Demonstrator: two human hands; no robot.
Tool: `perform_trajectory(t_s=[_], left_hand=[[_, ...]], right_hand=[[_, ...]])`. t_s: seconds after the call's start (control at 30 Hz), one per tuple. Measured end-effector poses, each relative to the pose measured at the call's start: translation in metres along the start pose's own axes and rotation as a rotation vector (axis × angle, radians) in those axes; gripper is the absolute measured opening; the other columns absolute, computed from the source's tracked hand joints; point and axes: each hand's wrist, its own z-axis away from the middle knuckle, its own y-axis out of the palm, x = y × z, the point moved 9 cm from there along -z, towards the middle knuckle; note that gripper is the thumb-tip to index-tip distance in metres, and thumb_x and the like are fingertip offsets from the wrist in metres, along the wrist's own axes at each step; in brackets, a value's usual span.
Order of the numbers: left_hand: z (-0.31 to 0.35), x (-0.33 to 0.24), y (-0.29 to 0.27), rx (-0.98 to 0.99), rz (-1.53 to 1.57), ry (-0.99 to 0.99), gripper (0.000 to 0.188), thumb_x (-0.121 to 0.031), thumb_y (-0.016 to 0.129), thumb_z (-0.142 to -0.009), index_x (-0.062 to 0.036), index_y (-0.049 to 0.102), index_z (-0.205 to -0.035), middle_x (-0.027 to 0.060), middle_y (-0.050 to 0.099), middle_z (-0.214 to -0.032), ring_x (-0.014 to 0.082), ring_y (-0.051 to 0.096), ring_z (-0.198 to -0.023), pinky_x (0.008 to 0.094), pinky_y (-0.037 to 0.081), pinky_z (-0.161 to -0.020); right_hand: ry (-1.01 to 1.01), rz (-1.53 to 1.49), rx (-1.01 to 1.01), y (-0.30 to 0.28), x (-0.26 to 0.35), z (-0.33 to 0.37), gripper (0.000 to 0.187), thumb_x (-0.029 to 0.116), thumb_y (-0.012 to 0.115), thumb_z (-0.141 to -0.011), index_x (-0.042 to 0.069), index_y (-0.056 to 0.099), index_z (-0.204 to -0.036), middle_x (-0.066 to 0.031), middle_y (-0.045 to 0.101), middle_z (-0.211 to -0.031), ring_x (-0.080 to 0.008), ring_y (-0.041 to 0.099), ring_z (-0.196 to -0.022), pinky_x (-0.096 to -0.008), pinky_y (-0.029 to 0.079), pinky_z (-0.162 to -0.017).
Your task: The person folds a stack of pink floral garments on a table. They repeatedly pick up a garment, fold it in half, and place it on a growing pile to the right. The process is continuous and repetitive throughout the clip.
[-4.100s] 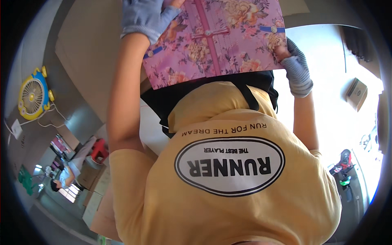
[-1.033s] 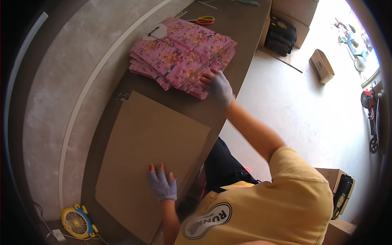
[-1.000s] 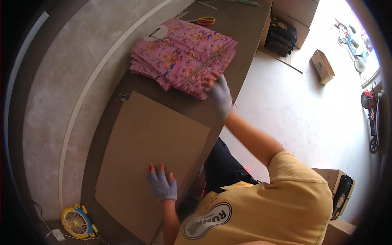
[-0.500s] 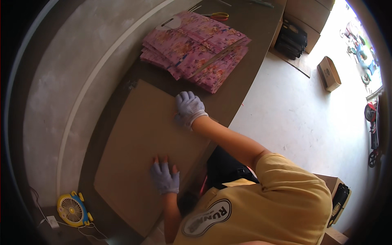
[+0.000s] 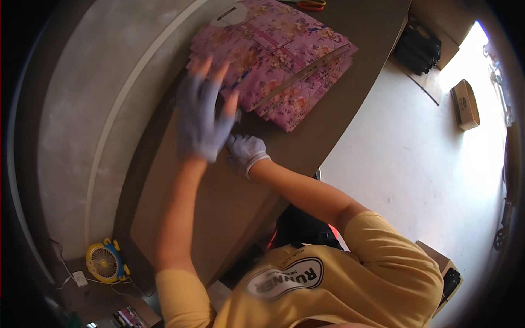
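Observation:
A large flat brown cardboard piece (image 5: 224,205) lies on the dark table in front of me. Beyond it rests a stack of folded pink floral sheets (image 5: 273,54), their edges fanned unevenly. My left hand (image 5: 201,117), in a grey glove with bare fingertips, is open with fingers spread. It is blurred and reaches across the cardboard's far end, its fingertips over the near left part of the stack. My right hand (image 5: 247,154), gloved likewise, is closed at the cardboard's far right edge. Whatever its curled fingers hold is hidden.
Red-and-yellow-handled scissors (image 5: 311,5) lie behind the stack. A yellow-and-blue fan (image 5: 105,262) with cables stands at the lower left by the grey wall (image 5: 76,136). Right of the table (image 5: 350,104), an open carton (image 5: 465,106) and a bundle of black items (image 5: 418,46) are on the floor.
My left hand has lifted off the cardboard's near part and swung forward to the pink stack. My right hand stays at the far edge, its fingers curled. The view has shifted slightly.

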Motion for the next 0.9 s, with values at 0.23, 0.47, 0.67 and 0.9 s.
perform_trajectory(t_s=[0.23, 0.47, 0.67, 0.9], left_hand=[[-0.073, 0.081, 0.219, 0.37, -0.411, -0.057, 0.06, -0.049, 0.055, -0.087, -0.0154, 0.044, -0.136, 0.023, 0.036, -0.141, 0.0459, 0.031, -0.131, 0.0522, 0.028, -0.107], [-0.043, 0.028, 0.239, 0.387, -0.2, 0.018, 0.074, -0.044, 0.054, -0.089, -0.0106, 0.023, -0.148, 0.0284, 0.026, -0.145, 0.0464, 0.034, -0.127, 0.0512, 0.03, -0.105], [-0.045, 0.029, 0.237, 0.436, -0.133, -0.019, 0.075, -0.046, 0.051, -0.09, -0.0109, 0.021, -0.148, 0.0298, 0.026, -0.145, 0.0482, 0.032, -0.127, 0.0519, 0.027, -0.106], [-0.044, 0.03, 0.239, 0.478, -0.122, -0.044, 0.073, -0.043, 0.051, -0.09, -0.0103, 0.021, -0.148, 0.0295, 0.025, -0.145, 0.0469, 0.031, -0.129, 0.0506, 0.026, -0.107]], right_hand=[[-0.052, -0.094, -0.202, 0.027, 0.017, 0.008, 0.013, 0.016, 0.051, -0.082, 0.008, 0.055, -0.091, -0.0119, 0.061, -0.079, -0.0295, 0.062, -0.069, -0.0417, 0.052, -0.055], [-0.014, -0.114, -0.206, 0.001, 0.021, 0.021, 0.017, 0.021, 0.049, -0.089, 0.008, 0.056, -0.099, -0.0107, 0.055, -0.079, -0.028, 0.056, -0.064, -0.0417, 0.05, -0.051], [0.266, -0.45, -0.021, -0.011, 0.005, 0.026, 0.018, 0.025, 0.049, -0.091, 0.008, 0.053, -0.095, -0.0137, 0.054, -0.083, -0.0295, 0.056, -0.065, -0.0409, 0.05, -0.051], [0.102, -0.285, 0.009, -0.022, 0.013, 0.024, 0.017, 0.021, 0.051, -0.089, 0.007, 0.055, -0.099, -0.0129, 0.053, -0.084, -0.0289, 0.056, -0.067, -0.0417, 0.049, -0.049]])
